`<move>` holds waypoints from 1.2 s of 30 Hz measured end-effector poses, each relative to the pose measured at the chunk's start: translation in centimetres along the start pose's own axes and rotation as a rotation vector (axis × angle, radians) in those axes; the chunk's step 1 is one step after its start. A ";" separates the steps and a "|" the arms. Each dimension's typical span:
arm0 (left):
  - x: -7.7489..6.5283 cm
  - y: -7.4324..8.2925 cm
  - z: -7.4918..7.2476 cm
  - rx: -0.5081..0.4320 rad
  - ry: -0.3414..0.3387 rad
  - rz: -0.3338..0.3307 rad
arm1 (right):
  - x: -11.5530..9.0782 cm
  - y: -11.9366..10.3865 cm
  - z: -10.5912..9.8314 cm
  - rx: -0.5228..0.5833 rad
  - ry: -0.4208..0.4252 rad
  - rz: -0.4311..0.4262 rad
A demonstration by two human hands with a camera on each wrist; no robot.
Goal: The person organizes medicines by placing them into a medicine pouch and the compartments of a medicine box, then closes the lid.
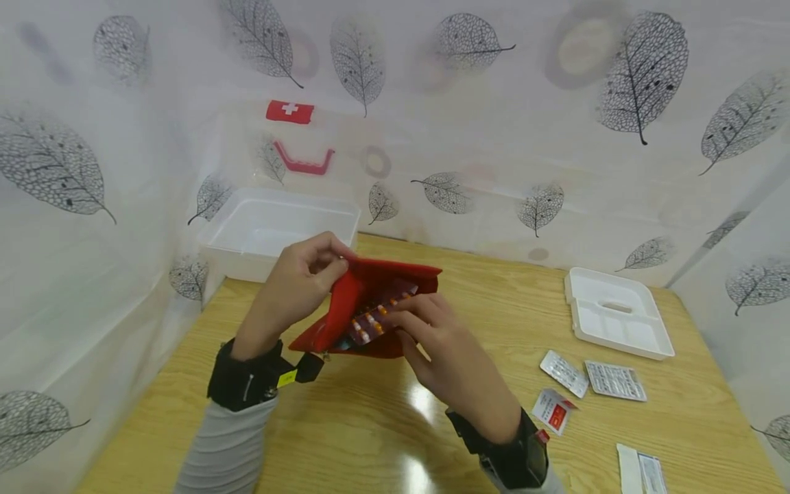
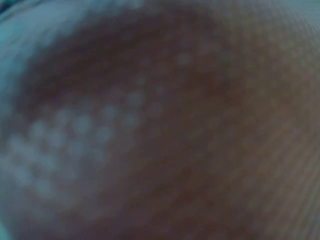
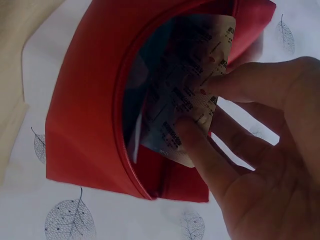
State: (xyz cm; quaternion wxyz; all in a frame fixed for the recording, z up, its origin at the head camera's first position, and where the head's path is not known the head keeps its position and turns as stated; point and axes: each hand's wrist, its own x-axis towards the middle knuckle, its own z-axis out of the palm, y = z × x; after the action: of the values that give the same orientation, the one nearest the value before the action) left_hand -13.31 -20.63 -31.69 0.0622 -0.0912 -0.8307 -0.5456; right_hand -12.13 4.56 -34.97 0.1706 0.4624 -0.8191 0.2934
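Note:
A red pouch [image 1: 345,305] is held up above the wooden table, its mouth spread wide. My left hand [image 1: 299,285] grips the pouch's upper left edge, thumb and fingers curled on it. Inside the opening lies a blister pack of orange-and-white capsules [image 1: 378,319], partly sticking out. My right hand [image 1: 450,350] pinches this pack at its near edge. In the right wrist view the printed foil back of the blister pack [image 3: 185,95] shows between thumb and fingers, with other contents dark behind it. The left wrist view is only a dark blur.
A white plastic box [image 1: 278,226] stands back left; above it show a red handle [image 1: 305,163] and a white-cross panel [image 1: 290,112]. At right are a white compartment tray [image 1: 623,329], silver blister packs [image 1: 616,381], a small carton [image 1: 552,412] and a flat packet [image 1: 642,470].

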 end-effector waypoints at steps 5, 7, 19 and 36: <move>0.0 0.2 0.3 -0.002 -0.015 0.011 | 0.2 0.3 0.9 0.023 -0.042 -0.003; -0.1 0.2 0.4 0.001 -0.015 0.014 | 0.3 0.4 1.2 0.034 -0.052 -0.002; 0.0 0.2 0.5 0.015 -0.030 0.038 | 0.3 0.8 1.5 0.067 -0.065 0.007; 0.1 0.3 2.1 0.000 0.074 0.007 | 0.6 -2.2 3.9 -0.004 0.059 0.033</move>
State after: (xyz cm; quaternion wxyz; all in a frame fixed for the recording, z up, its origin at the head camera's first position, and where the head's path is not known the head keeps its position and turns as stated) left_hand -13.39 -18.51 -32.21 0.0949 -0.0737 -0.8276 -0.5483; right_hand -10.57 0.80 -36.94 0.1910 0.4394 -0.8219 0.3080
